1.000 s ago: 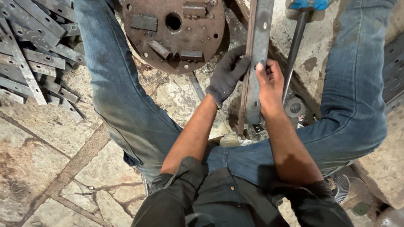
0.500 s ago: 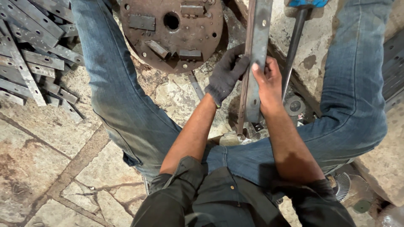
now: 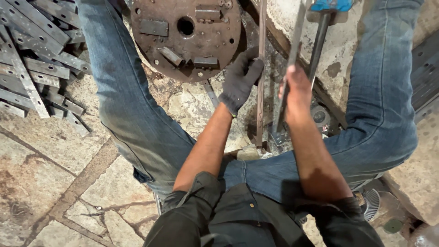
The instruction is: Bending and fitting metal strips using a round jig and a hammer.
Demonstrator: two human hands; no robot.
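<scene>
My left hand (image 3: pixel 240 81) wears a dark glove and grips a thin rusty metal bar (image 3: pixel 261 32) that stands nearly upright between my legs. My bare right hand (image 3: pixel 297 89) holds a second, grey flat metal bar (image 3: pixel 297 32), tilted slightly away from the first. Both bars' lower ends rest near the floor in front of my lap, and a narrow gap separates the two. My jeans-clad legs are spread to either side.
A round rusty steel plate (image 3: pixel 185 39) with welded blocks lies ahead on the stone floor. A pile of perforated metal strips (image 3: pixel 32 59) sits at the left. A blue-gripped tool with a dark shaft (image 3: pixel 318 41) leans at the right. A ribbed disc (image 3: pixel 371 204) lies by my right hip.
The two bars, held pressed together before, have come apart: my right hand has drawn the grey bar to the right while my left hand keeps the rusty bar.
</scene>
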